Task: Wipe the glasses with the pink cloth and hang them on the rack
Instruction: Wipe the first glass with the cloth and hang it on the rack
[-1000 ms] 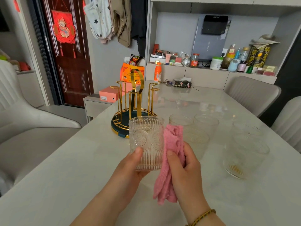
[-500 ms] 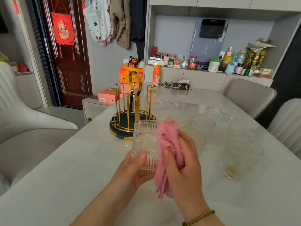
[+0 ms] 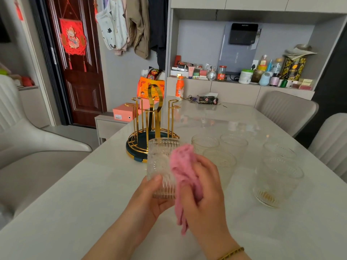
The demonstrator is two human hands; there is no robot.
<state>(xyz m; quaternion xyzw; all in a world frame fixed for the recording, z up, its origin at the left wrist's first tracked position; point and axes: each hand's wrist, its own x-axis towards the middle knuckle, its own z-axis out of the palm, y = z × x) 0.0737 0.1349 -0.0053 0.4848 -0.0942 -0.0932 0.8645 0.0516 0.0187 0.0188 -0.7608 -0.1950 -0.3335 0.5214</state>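
- L hand (image 3: 150, 201) grips the glass (image 3: 160, 166) low on its wall. Thumb is on the near face, fingers curl round the far side. Glass is upright, held clear above the table (image 3: 75, 203), just in front of the rack (image 3: 135, 154).
- R hand (image 3: 204, 194) pinches the pink cloth (image 3: 185, 164), bunched betw. thumb & fingers, and presses it on the glass's right wall up to the rim. A loose tail of cloth hangs below the hand.
- Step (judged): wiping the outside of the 1st glass. Five other glasses (image 3: 277, 177) stand on the table to the right, three close together and two further right. None hangs on the rack yet, so the task is early.
- Risk 1: grip sits low while R hand pushes sideways near the rim, so the glass could twist or tip out of L hand. Ribbed wall prob. helps; any wet film would not.
- Risk 2: the group of three stands just behind R hand. A wide stroke or the cloth tail could knock one over.
- Risk 3: hanging needs the glass inverted over a thin peg, and the rack stands near the table edge. An off-centre drop could chip the rim or rock the rack.
- Cannot tell whether the inside is wiped.
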